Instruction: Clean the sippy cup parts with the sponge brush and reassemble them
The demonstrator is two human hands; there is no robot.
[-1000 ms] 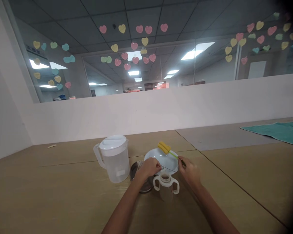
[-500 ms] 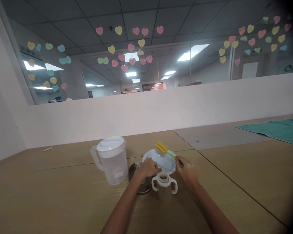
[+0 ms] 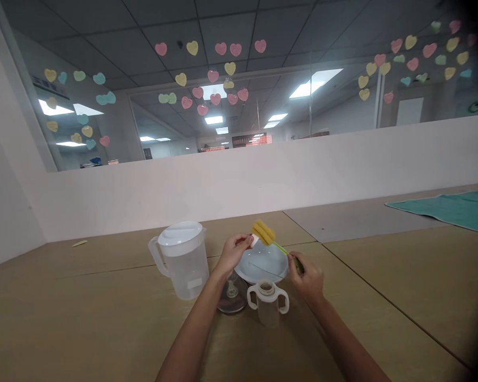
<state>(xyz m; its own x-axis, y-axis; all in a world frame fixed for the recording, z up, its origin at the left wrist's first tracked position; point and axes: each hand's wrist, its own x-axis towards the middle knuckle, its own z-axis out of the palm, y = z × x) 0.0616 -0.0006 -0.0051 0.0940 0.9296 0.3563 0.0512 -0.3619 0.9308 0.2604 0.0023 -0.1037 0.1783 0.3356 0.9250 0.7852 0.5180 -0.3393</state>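
My right hand (image 3: 307, 273) grips the green handle of a brush with a yellow sponge head (image 3: 264, 232), tilted above a white bowl (image 3: 263, 265). My left hand (image 3: 236, 252) pinches a small white piece (image 3: 254, 240) against the left side of the sponge head. Nearer to me stands a clear bottle (image 3: 268, 313) with two white handles and an open top. Left of it, partly under my left forearm, lies a dark round plate (image 3: 231, 306) with a clear nipple-shaped part (image 3: 231, 289) on it.
A lidded translucent pitcher (image 3: 187, 265) stands left of the plate. A teal cloth (image 3: 454, 209) lies at the far right. The table meets a low white wall (image 3: 239, 183) under a window with heart-shaped notes.
My left hand has risen from the plate and bowl edge to the sponge and now holds the small white piece. The sponge head has lifted slightly above the bowl.
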